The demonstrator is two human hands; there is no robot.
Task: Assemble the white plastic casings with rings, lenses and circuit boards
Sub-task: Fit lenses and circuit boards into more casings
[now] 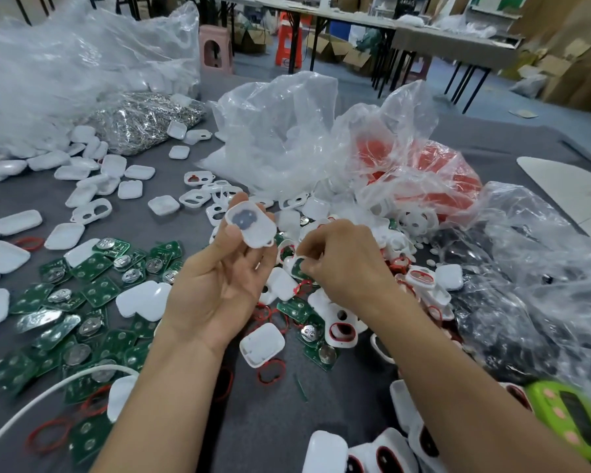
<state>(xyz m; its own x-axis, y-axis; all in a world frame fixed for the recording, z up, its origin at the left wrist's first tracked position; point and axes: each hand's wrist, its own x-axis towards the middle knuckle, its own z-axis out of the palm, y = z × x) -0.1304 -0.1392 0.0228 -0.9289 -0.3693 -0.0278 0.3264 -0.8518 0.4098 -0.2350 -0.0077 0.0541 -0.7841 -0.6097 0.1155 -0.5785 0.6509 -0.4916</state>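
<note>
Casing [251, 225], glossy white plastic, rounded-square.

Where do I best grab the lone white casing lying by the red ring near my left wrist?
Likely from above, pinching the white casing across its left and right walls: it lies flat on the mat, and those sides look clear.

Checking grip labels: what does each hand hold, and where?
Left hand pinches a white rounded plastic casing by its lower-left edge; right hand pinches a small green circuit board by one edge.

Left hand [219, 285], right hand [345, 264]: two. Green device [575, 421]: one. Casings [19, 221], boards [100, 291]: dozens.
</note>
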